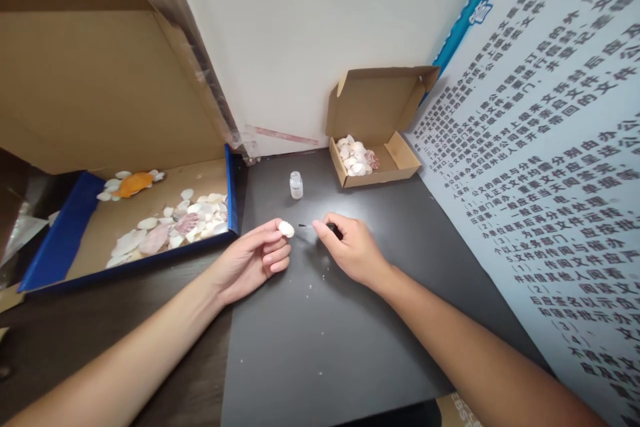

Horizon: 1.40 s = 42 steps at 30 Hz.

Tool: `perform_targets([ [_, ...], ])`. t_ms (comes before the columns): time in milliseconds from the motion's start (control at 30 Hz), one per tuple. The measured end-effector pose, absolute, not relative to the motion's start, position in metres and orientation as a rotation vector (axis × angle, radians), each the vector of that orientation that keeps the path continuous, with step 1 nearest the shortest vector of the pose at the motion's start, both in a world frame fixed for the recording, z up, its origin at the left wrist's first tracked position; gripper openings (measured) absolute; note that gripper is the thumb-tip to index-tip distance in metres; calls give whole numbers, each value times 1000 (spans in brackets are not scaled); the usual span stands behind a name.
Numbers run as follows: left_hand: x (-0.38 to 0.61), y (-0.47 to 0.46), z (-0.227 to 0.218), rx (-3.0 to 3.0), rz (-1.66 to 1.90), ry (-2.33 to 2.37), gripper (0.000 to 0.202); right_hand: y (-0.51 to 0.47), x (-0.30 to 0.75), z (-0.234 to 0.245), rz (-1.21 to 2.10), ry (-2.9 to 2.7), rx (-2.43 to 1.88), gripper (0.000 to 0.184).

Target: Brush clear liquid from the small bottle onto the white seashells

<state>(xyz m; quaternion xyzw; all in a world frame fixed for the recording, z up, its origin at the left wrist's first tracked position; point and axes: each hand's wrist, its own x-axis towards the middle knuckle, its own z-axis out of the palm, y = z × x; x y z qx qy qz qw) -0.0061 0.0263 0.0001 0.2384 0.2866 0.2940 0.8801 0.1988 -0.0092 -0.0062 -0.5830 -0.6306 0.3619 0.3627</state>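
Between the thumb and fingers of my left hand [261, 252] is a small white ribbed seashell [287, 229]. My right hand [353, 247] is closed around the black cap of a small brush [334, 231]. The thin dark brush tip points left, toward the shell, with a narrow gap between them. Behind both hands an uncapped small clear glass bottle [296, 185] stands upright on the dark grey board [300, 360]. A few tiny white crumbs lie on the board below my hands.
At left, a blue-edged cardboard box [80, 230] holds loose shells [165, 227] and an orange shell [133, 184] ringed by white ones. An open small cardboard box [375, 180] with shells stands back right. A white wall rises behind; a printed poster [550, 167] borders the right.
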Motion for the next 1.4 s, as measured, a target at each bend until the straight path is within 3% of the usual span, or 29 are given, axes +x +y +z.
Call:
perform_targets([
  [200,-9,25,0,493,590,603,15,-10,199,-3,1111,-1683,-1366,39],
  [667,-9,23,1,518,579,636,16,-17,195,0,1021,-1738,-1511,38],
  [867,-6,23,0,516,587,612,14,-19,195,0,1160,-1717,-1291,36],
  [1133,-6,23,-2,498,589,609,14,-17,196,2,935,-1732,-1487,37],
  [1400,-6,22,0,491,582,598,15,-16,197,0,1003,-1763,-1463,36],
])
